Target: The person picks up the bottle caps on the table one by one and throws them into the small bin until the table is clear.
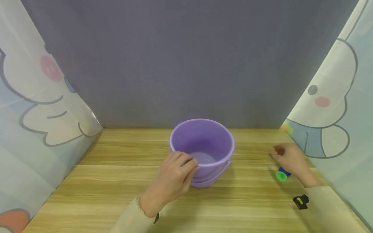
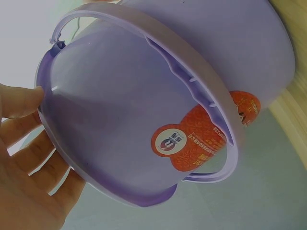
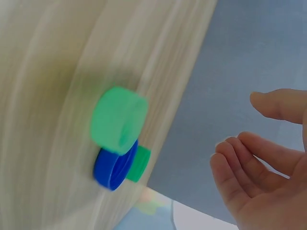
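Gray fabric [image 1: 189,58] backed the bucket [image 1: 204,137], gripped by your left hand [image 1: 173,176]; to its right, your empty right hand [image 1: 290,159], thumb apart from fingers, apparently reached for caps [image 1: 281,176], needing a pinch.

Bucket [image 1: 204,139] on table [image 1: 116,181], 3 caps [image 3: 115,134] — to its right

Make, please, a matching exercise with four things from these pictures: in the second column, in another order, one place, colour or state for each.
Column one
1. bucket
2. left hand
3. right hand
4. blue cap

Column two
A. beside green caps on the table
B. gripping a rim
C. raised above the table, holding nothing
D. purple, with a handle

Right pairs: 1-D, 2-B, 3-C, 4-A
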Demonstrator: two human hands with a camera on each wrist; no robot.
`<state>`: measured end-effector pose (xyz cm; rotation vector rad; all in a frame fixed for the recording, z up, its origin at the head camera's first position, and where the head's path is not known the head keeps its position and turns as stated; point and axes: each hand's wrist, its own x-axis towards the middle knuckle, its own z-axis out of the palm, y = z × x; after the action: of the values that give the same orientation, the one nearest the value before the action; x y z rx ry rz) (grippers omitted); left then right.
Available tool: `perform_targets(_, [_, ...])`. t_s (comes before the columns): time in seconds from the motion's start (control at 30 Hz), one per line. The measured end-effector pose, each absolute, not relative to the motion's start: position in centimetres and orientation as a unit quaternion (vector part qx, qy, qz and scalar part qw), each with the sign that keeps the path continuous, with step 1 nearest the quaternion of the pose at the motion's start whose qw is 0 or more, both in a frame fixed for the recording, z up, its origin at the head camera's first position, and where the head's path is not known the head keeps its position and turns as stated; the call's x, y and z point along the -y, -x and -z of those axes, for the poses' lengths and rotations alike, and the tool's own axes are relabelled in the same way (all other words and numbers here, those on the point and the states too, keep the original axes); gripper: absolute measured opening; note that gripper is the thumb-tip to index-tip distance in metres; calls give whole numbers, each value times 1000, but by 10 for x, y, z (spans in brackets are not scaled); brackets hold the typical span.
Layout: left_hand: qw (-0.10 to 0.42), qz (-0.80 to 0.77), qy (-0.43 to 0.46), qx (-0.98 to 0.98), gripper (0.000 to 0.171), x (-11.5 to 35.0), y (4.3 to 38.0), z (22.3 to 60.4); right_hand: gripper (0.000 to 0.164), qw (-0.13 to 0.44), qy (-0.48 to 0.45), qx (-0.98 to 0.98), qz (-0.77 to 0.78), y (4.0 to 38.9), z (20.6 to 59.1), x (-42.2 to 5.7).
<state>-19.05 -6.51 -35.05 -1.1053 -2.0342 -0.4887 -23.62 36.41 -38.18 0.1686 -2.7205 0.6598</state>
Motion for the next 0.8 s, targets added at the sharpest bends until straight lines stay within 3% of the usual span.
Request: perform_targets(0.8, [378, 190, 432, 796, 6, 65, 191, 351, 47, 30, -46, 981, -186, 226, 390, -409])
